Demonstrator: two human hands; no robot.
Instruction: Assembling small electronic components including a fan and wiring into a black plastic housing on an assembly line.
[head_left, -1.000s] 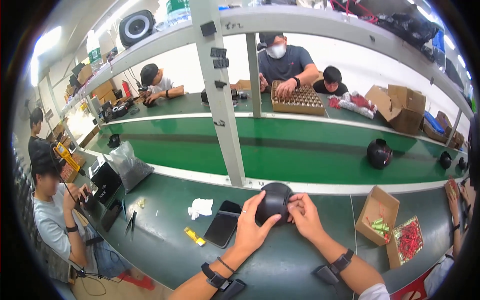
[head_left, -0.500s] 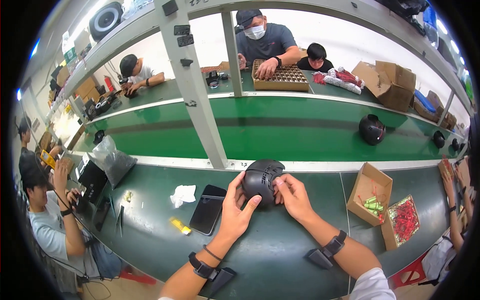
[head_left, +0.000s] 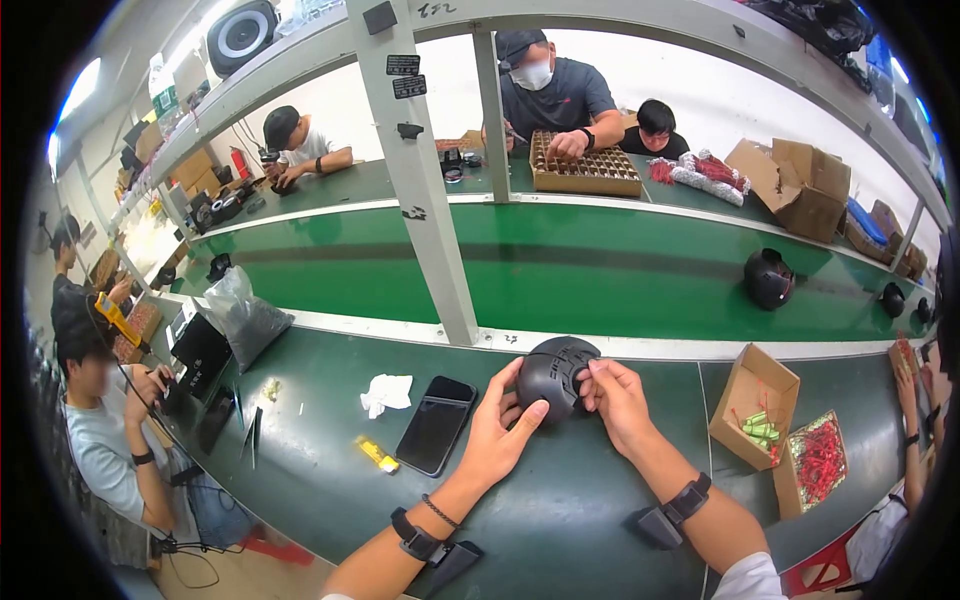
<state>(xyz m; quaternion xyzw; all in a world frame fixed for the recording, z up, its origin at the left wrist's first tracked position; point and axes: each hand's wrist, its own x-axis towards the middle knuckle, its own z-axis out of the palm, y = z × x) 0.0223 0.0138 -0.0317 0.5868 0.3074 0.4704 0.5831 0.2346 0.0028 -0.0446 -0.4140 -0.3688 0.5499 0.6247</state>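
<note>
The black shell [head_left: 545,380] is at the worktop's [head_left: 570,520] far edge, near the pale rail [head_left: 640,349]; whether it rests there or is lifted, I cannot tell. The left hand's [head_left: 497,430] grip is curved part-open around its left side, thumb in front. The right hand's [head_left: 622,410] fingers are bent in close at its right side; whether they pinch anything is hidden. The smooth, round shell could roll if the left grip loosened while the right pushed. A leftward swing could knock the phone [head_left: 437,425], just beside the left wrist.
</note>
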